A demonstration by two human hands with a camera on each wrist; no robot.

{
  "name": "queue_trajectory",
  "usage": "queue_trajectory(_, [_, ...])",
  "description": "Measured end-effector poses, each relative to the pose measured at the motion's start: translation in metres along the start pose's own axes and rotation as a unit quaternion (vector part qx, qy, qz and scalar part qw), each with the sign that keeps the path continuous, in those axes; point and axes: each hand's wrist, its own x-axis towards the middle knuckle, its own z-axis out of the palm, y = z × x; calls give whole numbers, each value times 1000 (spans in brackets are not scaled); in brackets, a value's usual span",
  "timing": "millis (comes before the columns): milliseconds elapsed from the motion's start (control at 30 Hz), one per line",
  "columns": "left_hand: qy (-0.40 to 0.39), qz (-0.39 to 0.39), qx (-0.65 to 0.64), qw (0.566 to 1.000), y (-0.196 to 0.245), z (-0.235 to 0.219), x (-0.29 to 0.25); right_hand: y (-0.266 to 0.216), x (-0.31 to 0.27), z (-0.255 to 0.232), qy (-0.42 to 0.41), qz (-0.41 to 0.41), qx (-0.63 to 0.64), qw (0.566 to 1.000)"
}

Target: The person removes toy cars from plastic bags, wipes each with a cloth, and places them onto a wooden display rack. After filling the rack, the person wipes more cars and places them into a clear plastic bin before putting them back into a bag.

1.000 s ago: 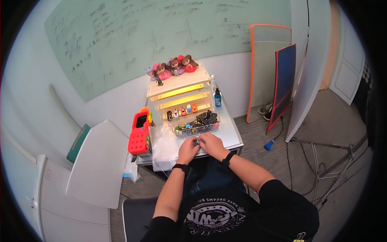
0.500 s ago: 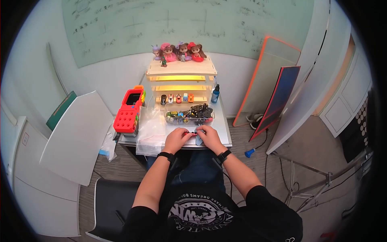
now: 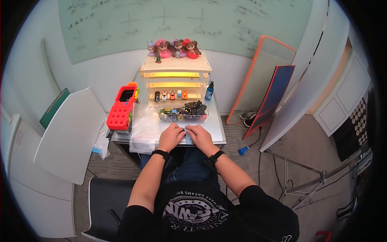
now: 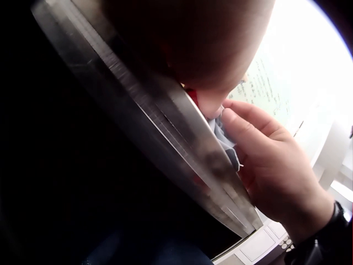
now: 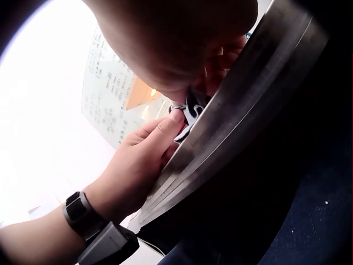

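Note:
Both hands meet low over the table's front edge. My left hand [image 3: 171, 136] pinches a small red toy car, of which only a red sliver [image 4: 192, 95] shows in the left wrist view; the fingers hide the rest. Close against it, my right hand [image 3: 200, 137] holds a blue-grey cloth [image 3: 188, 139] between thumb and fingers. In the right wrist view the crumpled cloth [image 5: 192, 113] lies right at the left thumb tip. Just beyond the hands stands a clear bin [image 3: 183, 117] of small toys and black parts.
A wooden shelf [image 3: 177, 64] with dolls on top and a row of toy cars [image 3: 172, 95] stands behind the bin. To the left are a clear plastic bag [image 3: 144, 129] and a red toy box [image 3: 119, 117]. A blue bottle [image 3: 209, 91] stands at the right.
The head view has shifted. Half a second ago the red toy car showed between the hands; now the fingers cover it, and the hands are closer together with the cloth between them.

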Motion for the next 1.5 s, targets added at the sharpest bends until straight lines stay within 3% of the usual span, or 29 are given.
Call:
queue_trajectory(167, [-22, -26, -17, 999, 0, -1, 3, 3, 5, 0, -4, 27, 2, 1000])
queue_trajectory(267, [-22, -31, -24, 999, 0, -2, 3, 29, 10, 9, 53, 0, 55, 997])
queue_trajectory(333, [-21, -34, -30, 999, -3, -3, 4, 41, 10, 7, 28, 102, 78, 991])
queue_trajectory(533, [-15, -51, -88, 995, -7, -4, 6, 33, 6, 0, -34, 80, 69, 994])
queue_trajectory(600, [-15, -45, -97, 994, -6, -5, 7, 27, 3, 2, -27, 21, 23, 999])
queue_trajectory(800, [-62, -73, -109, 989, -4, -10, 7, 23, 5, -1, -62, 64, 10, 996])
queue_trajectory(867, [-49, -34, -112, 992, -5, -7, 6, 25, 2, -2, -65, 60, 11, 996])
queue_trajectory(1133, [-54, -55, -151, 986, -8, 0, 7, 32, 3, -4, -48, 114, 164, 979])
queue_trajectory(1200, [-65, -181, -299, 935, -10, 4, 11, 29, 5, -3, -35, 119, 189, 974])
queue_trajectory(1267, [-89, -201, -280, 935, -2, -2, 16, 21, 3, -9, -51, 115, 190, 974])
queue_trajectory(1333, [-96, -277, -461, 838, 17, 2, 18, 20, 1, -10, -63, 117, 186, 974])
queue_trajectory(1500, [-97, -238, -413, 874, 32, 6, 35, 26, -2, -7, -5, 97, 205, 974])
